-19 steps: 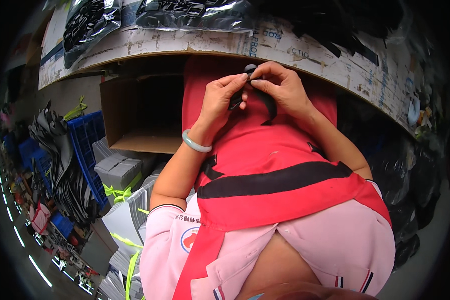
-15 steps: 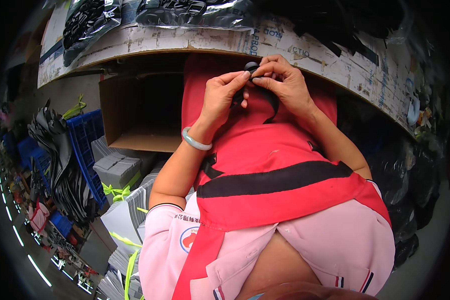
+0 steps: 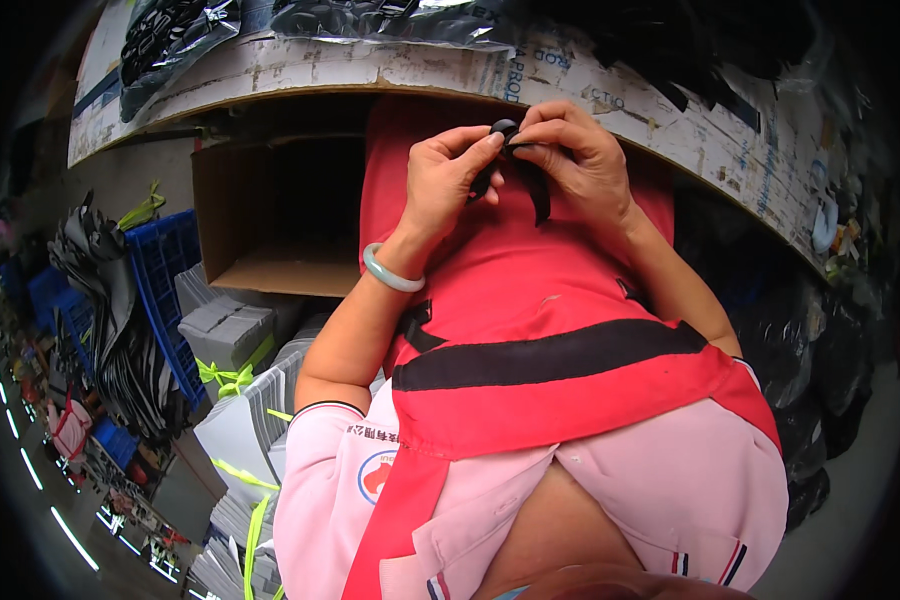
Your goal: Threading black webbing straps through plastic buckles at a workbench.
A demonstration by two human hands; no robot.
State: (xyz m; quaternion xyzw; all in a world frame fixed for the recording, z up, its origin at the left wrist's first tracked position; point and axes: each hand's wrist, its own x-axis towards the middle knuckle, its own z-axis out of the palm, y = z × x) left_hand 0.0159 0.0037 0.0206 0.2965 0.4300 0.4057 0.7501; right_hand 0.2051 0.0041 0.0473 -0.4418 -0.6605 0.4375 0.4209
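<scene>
The left hand (image 3: 444, 182) and the right hand (image 3: 580, 165) are meeting over the lap, close to the near edge of the table (image 3: 300, 70), and both are holding a black strap (image 3: 541, 205). The left thumb and forefinger are pressing together on its upper part, where it is making a small curl; the right thumb and fingertips are pinching it just beside. Its loose end is hanging down between the hands, in front of the red apron (image 3: 530, 270). Something dark is also showing under the left fingers, but I cannot tell what it is. A pale bracelet (image 3: 393, 270) is circling the left wrist. On the table a clear bag (image 3: 180, 45) is holding black parts. To the left, an open box (image 3: 290, 278) is standing near a blue crate (image 3: 165, 290).
</scene>
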